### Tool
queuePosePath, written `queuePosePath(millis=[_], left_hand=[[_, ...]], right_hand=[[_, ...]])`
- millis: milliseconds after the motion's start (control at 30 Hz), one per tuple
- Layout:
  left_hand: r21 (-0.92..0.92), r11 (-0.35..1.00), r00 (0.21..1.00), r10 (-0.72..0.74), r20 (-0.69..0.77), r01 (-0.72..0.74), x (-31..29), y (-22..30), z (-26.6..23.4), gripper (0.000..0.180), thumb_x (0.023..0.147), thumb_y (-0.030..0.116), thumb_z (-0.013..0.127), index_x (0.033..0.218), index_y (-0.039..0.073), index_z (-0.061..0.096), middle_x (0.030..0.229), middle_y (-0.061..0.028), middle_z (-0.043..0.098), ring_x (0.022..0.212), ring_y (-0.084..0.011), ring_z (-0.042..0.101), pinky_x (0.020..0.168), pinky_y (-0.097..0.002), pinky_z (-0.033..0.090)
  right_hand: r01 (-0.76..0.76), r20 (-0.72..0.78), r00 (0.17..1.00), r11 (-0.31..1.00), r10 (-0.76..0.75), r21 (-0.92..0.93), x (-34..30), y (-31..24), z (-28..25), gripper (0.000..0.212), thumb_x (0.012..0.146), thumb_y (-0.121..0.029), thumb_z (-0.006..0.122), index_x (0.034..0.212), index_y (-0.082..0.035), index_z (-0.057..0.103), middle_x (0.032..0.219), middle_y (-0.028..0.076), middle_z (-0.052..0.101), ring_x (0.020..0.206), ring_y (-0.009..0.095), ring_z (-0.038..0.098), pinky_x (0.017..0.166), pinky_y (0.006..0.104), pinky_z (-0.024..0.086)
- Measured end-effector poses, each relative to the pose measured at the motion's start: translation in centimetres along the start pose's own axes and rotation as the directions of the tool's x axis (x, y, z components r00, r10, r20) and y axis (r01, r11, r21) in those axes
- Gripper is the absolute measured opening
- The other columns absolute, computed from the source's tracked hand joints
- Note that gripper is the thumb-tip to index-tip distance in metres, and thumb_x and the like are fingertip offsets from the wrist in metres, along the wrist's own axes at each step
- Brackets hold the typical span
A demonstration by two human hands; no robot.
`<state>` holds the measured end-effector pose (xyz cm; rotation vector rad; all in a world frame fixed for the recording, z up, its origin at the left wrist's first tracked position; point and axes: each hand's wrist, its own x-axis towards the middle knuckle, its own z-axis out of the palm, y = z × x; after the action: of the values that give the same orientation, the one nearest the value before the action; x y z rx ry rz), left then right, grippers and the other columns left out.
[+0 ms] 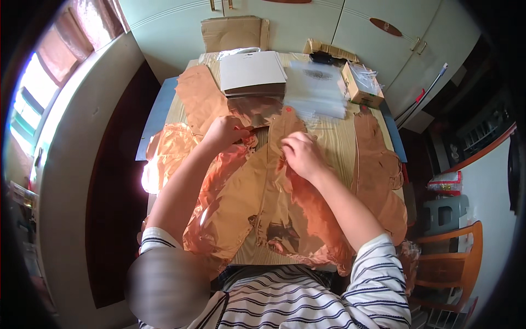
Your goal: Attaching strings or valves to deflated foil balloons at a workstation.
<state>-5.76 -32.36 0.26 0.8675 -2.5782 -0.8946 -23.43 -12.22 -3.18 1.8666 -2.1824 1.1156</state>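
A flat, deflated copper-coloured foil balloon (241,200) lies spread across the near middle of the table, its foil creased and shiny. My left hand (223,132) is closed in a pinch at its crumpled upper left edge, beside a dark gap. Fingers curled, my right hand (302,154) pinches the foil by the narrow upper strip, which carries a small red mark at its tip. What lies between the fingertips is partly hidden. More flat foil balloons lie around: one (200,96) at the far left, one (170,151) beside my left forearm, and one (375,156) along the right side.
At the back stand a stack of white cards (253,72), a pile of clear plastic bags (315,90) and a small cardboard box (364,88) with plastic pieces. Cardboard (233,34) leans against the cabinets. A wooden chair (455,263) is at the right.
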Motion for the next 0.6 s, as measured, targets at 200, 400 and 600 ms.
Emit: queuePosePath(millis=[200, 400, 600], left_hand=[[0.195, 0.959, 0.947, 0.247, -0.203, -0.208, 0.1, -0.2, 1.1, 0.022, 0.082, 0.021, 0.069, 0.097, 0.005, 0.063, 0.081, -0.0141, 0.066, 0.073, -0.03, 0.066, 0.062, -0.0393, 0.053], [0.445, 0.585, 0.671, 0.74, 0.051, -0.678, -0.2, -1.9, 1.4, 0.015, 0.083, 0.008, 0.058, 0.098, 0.007, 0.059, 0.127, -0.0094, 0.054, 0.086, -0.0301, 0.064, 0.073, -0.0372, 0.055], [0.444, 0.665, 0.773, 0.624, 0.113, -0.601, 0.3, -2.7, 1.9, 0.03, 0.083, 0.01, 0.06, 0.113, 0.011, 0.066, 0.125, -0.0078, 0.057, 0.1, -0.0274, 0.063, 0.085, -0.0368, 0.052]], right_hand=[[0.009, 0.147, 0.989, 0.999, -0.016, 0.049, 5.9, -0.8, 5.2, 0.018, 0.085, -0.011, 0.062, 0.1, -0.01, 0.072, 0.096, 0.015, 0.061, 0.098, 0.033, 0.059, 0.087, 0.0396, 0.048], [-0.077, 0.182, 0.982, 0.993, 0.059, 0.093, 8.1, 0.9, 7.4, 0.026, 0.087, -0.011, 0.055, 0.11, -0.009, 0.069, 0.105, 0.02, 0.061, 0.1, 0.036, 0.061, 0.088, 0.042, 0.05], [-0.061, 0.173, 0.984, 0.989, 0.037, 0.136, 8.4, 2.0, 7.7, 0.021, 0.088, -0.011, 0.057, 0.103, -0.007, 0.071, 0.098, 0.018, 0.064, 0.095, 0.034, 0.063, 0.085, 0.0395, 0.051]])
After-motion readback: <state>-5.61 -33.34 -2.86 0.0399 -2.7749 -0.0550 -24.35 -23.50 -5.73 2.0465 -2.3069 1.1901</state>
